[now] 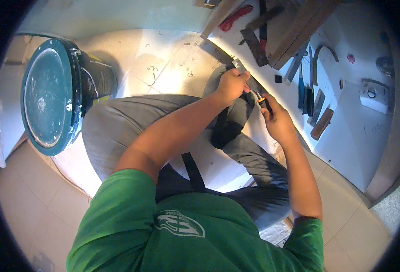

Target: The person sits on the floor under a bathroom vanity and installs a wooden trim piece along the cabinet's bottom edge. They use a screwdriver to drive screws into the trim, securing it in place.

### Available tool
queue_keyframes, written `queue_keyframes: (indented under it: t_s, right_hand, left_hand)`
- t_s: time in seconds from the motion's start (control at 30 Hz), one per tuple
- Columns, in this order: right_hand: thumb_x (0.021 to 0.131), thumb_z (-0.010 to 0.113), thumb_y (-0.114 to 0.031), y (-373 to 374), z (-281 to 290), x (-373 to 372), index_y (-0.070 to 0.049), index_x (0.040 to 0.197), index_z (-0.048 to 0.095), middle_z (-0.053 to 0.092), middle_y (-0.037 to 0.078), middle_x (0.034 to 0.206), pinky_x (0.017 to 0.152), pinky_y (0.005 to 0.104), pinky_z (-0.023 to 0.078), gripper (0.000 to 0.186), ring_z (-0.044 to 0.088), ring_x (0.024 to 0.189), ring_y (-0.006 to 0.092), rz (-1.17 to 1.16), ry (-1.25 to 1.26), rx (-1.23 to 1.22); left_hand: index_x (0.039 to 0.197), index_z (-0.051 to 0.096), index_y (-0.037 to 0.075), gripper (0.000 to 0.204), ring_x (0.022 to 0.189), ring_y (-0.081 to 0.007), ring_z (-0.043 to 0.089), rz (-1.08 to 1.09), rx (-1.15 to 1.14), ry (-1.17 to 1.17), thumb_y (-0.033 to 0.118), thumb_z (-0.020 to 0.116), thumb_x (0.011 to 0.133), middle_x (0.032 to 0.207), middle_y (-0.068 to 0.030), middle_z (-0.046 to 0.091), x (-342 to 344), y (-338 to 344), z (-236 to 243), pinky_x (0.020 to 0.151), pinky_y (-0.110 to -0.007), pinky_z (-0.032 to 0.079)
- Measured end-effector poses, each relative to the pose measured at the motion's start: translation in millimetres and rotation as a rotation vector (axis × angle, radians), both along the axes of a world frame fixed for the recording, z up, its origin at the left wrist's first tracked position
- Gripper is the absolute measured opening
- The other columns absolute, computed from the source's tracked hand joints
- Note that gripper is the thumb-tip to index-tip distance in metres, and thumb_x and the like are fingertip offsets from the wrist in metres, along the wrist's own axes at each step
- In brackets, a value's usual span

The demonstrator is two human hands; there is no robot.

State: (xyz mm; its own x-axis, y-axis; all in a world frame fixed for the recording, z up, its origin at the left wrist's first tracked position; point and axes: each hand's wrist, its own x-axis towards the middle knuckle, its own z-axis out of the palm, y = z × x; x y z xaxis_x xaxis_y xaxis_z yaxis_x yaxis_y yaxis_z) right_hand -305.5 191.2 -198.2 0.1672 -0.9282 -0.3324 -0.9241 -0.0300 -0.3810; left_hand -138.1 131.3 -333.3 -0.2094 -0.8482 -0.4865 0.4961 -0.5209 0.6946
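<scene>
My left hand (231, 86) is closed above my bent leg, gripping a narrow flat strip (237, 64) whose pale end sticks out past the fingers. In my right hand (279, 124) is a hand tool (263, 103) with a black and orange handle. Its short metal end points toward the left fingers, and I cannot make out whether it touches the strip. The fingers partly hide both pieces.
A bucket with a teal lid (48, 97) stands at the left. Curled shavings (152, 76) lie on the tiled floor. To the right, a white panel (345, 149) bears several tools, a wooden block (322, 123), a red cord bundle (235, 18) and a white box (375, 96).
</scene>
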Motion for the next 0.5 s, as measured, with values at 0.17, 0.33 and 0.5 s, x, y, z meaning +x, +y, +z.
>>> queue_keyframes:
  t_s: [0.17, 0.33, 0.5]
  right_hand:
    - [0.102, 0.063, -0.026, -1, 5, 0, -0.025, 0.146, 0.056, 0.073, 0.02, 0.104, 0.081, 0.0463, 0.055, 0.045, 0.071, 0.092, 0.0382, 0.017, 0.023, -0.019]
    - [0.103, 0.059, -0.031, -13, 11, 13, -0.031, 0.147, 0.056, 0.073, 0.017, 0.098, 0.077, 0.0459, 0.055, 0.044, 0.072, 0.086, 0.036, 0.047, 0.162, -0.018]
    - [0.102, 0.059, -0.033, -14, 14, 11, -0.032, 0.144, 0.059, 0.071, 0.018, 0.087, 0.072, 0.0504, 0.055, 0.042, 0.07, 0.081, 0.0382, 0.067, 0.197, -0.013]
  left_hand:
    - [0.094, 0.059, -0.002, 0.029, 0.063, -0.0207, 0.068, -0.009, 0.023, -0.029, 0.025, 0.067, 0.099, 0.073, -0.0124, 0.067, 1, -2, 11, 0.063, -0.031, 0.053]
    - [0.093, 0.059, -0.006, 0.031, 0.062, -0.0222, 0.07, 0.068, 0.027, -0.014, 0.024, 0.065, 0.1, 0.074, -0.0163, 0.07, 8, -10, 12, 0.061, -0.031, 0.055]
    - [0.096, 0.058, -0.006, 0.03, 0.062, -0.0225, 0.07, 0.026, 0.048, -0.026, 0.024, 0.064, 0.1, 0.075, -0.0176, 0.07, 5, -4, 17, 0.062, -0.031, 0.055]
